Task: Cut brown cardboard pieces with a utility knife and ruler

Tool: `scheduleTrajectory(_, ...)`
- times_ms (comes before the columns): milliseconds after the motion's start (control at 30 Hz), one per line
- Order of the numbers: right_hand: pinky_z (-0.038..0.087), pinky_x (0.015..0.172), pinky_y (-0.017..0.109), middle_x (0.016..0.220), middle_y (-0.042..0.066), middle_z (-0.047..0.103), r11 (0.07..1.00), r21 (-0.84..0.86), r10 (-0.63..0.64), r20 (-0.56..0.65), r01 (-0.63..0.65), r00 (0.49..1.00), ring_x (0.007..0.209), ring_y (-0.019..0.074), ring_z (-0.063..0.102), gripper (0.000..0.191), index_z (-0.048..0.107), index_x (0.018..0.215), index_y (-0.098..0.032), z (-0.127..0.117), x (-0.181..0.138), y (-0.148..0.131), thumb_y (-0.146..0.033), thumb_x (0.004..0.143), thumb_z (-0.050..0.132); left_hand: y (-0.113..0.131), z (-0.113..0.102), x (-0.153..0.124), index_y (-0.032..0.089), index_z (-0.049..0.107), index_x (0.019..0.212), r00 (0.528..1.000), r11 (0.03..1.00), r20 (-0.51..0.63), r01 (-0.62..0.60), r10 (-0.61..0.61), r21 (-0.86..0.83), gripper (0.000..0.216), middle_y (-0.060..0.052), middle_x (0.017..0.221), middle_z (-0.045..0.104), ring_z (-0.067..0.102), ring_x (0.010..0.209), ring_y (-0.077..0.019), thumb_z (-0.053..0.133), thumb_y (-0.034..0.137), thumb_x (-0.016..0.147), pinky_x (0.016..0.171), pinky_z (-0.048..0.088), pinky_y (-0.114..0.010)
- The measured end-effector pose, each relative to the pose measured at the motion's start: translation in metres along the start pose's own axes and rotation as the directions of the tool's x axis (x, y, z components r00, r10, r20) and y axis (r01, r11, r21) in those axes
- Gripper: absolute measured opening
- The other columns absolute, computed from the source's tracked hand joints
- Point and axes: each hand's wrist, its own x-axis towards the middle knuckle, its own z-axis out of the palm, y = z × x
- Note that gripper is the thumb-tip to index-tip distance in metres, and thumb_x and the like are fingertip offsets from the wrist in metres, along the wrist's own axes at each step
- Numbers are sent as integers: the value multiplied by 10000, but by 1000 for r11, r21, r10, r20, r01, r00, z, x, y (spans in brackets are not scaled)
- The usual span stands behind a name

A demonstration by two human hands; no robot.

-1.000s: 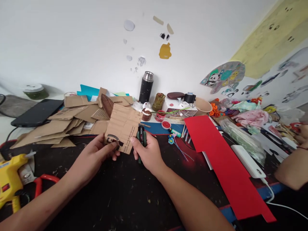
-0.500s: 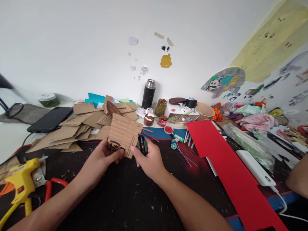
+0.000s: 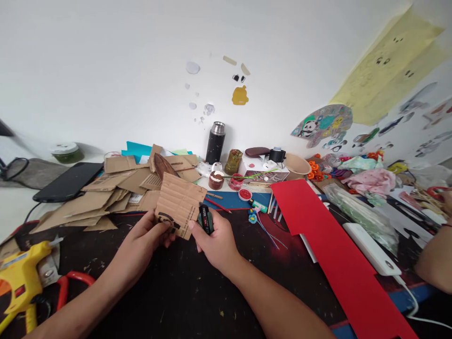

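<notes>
Both my hands hold a brown corrugated cardboard piece (image 3: 180, 203) above the dark table (image 3: 183, 292). My left hand (image 3: 141, 247) pinches its lower left corner, thumb on the printed black mark. My right hand (image 3: 215, 240) is closed round a dark green utility knife (image 3: 205, 219), and its thumb touches the lower right edge of the cardboard. The piece tilts up and away from me.
A pile of cardboard scraps (image 3: 106, 188) lies behind. A yellow glue gun (image 3: 21, 278) and red-handled pliers (image 3: 70, 282) are at the left. A red paper sheet (image 3: 328, 240), black flask (image 3: 215, 142), white power bank (image 3: 372, 254) and another person's arm (image 3: 434, 263) are at the right.
The view has shifted a little; my hands and the cardboard keep the same grip, with the piece staying between them above the table.
</notes>
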Motion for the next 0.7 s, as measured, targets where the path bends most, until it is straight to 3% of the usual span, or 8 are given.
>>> scheduleTrajectory(200,406,459,254,532,-97,523,998,-55,0,5,0,1000,431,140,527,235,588,898,-259,0,-1,0,-446,947,722,-2,-1,4,234,688,941,999,1000,31,4,-5,20,383,20,734,688,573,630,-155,898,486,744,561,452,-282)
scheduleTrajectory(433,420,470,255,535,-80,545,995,-100,7,-3,-7,1000,464,151,539,251,579,868,-270,-1,-2,-2,-458,944,726,3,1,3,250,673,1041,999,999,36,-10,8,45,504,13,839,716,589,684,-168,953,480,691,565,463,-284)
scheduleTrajectory(700,423,466,257,542,-79,547,993,-115,-9,1,9,1000,469,155,545,224,618,917,-264,-2,-3,-1,-455,951,729,3,1,1,235,684,964,999,1000,35,-2,1,20,365,20,778,682,565,662,-157,892,444,749,595,463,-291)
